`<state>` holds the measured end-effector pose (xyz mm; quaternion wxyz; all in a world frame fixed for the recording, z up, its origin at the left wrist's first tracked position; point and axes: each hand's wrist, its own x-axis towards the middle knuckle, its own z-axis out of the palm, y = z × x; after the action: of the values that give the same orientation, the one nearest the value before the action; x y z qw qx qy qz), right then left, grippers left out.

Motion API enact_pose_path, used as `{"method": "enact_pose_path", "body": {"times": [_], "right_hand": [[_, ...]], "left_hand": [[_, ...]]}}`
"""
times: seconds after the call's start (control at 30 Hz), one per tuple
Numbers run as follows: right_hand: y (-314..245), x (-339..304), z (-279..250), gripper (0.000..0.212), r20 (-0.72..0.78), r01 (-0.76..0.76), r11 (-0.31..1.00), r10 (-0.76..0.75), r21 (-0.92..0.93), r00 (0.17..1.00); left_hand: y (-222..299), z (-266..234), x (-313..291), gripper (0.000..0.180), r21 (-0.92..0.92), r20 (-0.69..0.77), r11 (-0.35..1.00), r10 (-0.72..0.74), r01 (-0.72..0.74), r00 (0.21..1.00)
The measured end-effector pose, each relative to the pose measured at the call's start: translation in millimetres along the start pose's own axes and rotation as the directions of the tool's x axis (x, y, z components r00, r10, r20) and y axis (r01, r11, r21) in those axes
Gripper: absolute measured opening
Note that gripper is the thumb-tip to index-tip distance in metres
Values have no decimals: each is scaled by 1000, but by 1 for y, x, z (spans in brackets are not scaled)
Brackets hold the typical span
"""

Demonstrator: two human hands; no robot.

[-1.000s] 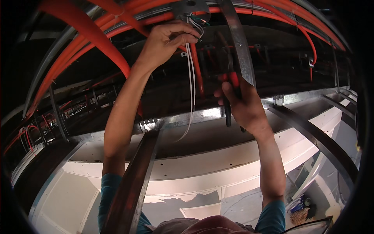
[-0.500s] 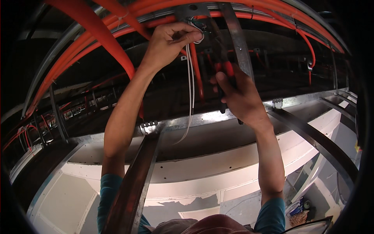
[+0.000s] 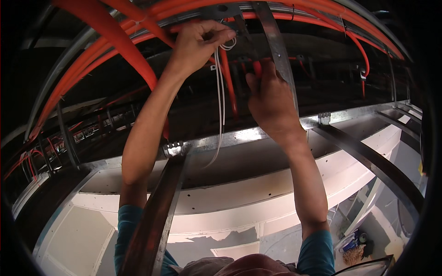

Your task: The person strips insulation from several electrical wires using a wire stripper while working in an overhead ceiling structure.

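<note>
High up under the conduits, my left hand (image 3: 194, 48) pinches thin wires between thumb and fingertips. White wires (image 3: 220, 94) loop beside those fingertips and hang down in a long pair, one tail curling over the metal channel. Just above is a grey metal box (image 3: 222, 11), where the wires appear to start; the fingers partly hide that spot. My right hand (image 3: 275, 106) is wrapped round pliers (image 3: 257, 69) with red-and-black handles, mostly covered by the hand. Their dark jaws point up toward the wires, and shadow hides whether they touch.
Thick orange conduits (image 3: 110, 46) arch overhead. A metal strap (image 3: 275, 43) hangs right of the box. A shiny metal channel (image 3: 244, 135) runs across, with dark studs (image 3: 368, 156) joining it. Below curves a pale ceiling panel (image 3: 239, 201); bundled items (image 3: 353, 250) lie far below at right.
My right hand has moved slightly up and left and turned, so its back covers more of the pliers. My left hand stays pinched on the wires, shifted slightly left and up in view.
</note>
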<state>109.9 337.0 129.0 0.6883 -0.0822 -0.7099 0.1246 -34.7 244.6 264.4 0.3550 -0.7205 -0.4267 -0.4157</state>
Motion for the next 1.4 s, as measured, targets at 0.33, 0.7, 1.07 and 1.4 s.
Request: {"method": "enact_pose_path", "body": {"times": [0.33, 0.7, 1.07, 1.4], "right_hand": [[-7, -16, -7, 33, 143, -106, 993, 97, 55, 985], [-11, -26, 18, 30, 45, 19, 992, -13, -126, 999], [-11, -6, 21, 25, 112, -35, 994, 48, -107, 993], [5, 5, 24, 29, 104, -17, 999, 22, -49, 994]], "left_hand": [[5, -7, -6, 17, 85, 160, 996, 19, -33, 987], [-8, -24, -18, 15, 1, 171, 1000, 18, -18, 985], [-7, -4, -12, 18, 63, 62, 997, 49, -53, 997], [10, 7, -9, 17, 359, 15, 932, 37, -40, 999]]}}
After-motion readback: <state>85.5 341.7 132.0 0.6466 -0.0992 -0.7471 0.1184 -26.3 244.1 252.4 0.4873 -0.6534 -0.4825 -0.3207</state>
